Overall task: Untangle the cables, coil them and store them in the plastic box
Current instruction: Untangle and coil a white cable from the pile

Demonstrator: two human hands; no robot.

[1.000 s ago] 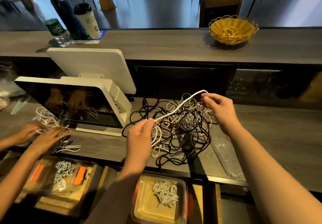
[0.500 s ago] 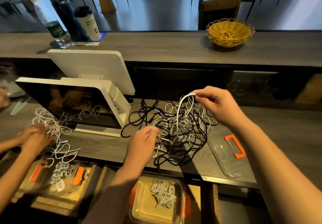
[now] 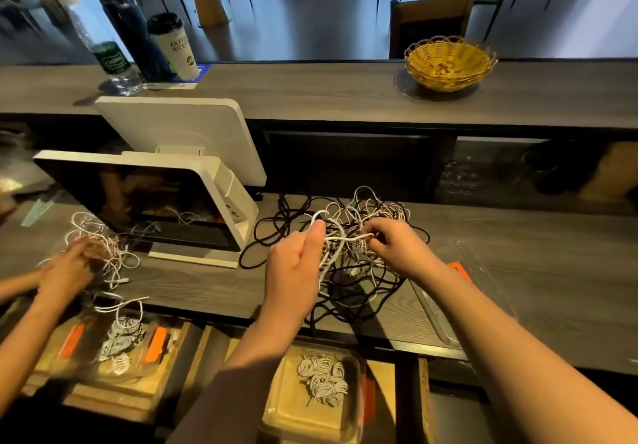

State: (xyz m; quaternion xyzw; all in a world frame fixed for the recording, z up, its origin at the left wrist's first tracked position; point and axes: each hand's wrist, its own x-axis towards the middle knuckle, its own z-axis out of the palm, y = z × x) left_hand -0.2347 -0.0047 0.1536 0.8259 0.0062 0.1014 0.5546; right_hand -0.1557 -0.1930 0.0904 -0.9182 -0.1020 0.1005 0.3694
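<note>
Right hand (image 3: 397, 246) lowered from its raised pull to the tangled cables (image 3: 348, 271) on the counter (image 3: 535, 271), fingers pinching a white cable (image 3: 348, 237), left hand (image 3: 297, 267) fisted round the same cable, plastic box (image 3: 310, 419) below counter edge, coiled cables (image 3: 324, 379) inside.

Cable tangle (image 3: 348, 271) on counter (image 3: 535, 271), right of monitor (image 3: 145, 202).

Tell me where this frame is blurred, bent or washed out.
Head view: wide-angle lens bows the upper counter; windows at top are overexposed; the other person's hands at far left are motion-smeared; left hand, right hand and the cable tangle stay fairly sharp.
</note>
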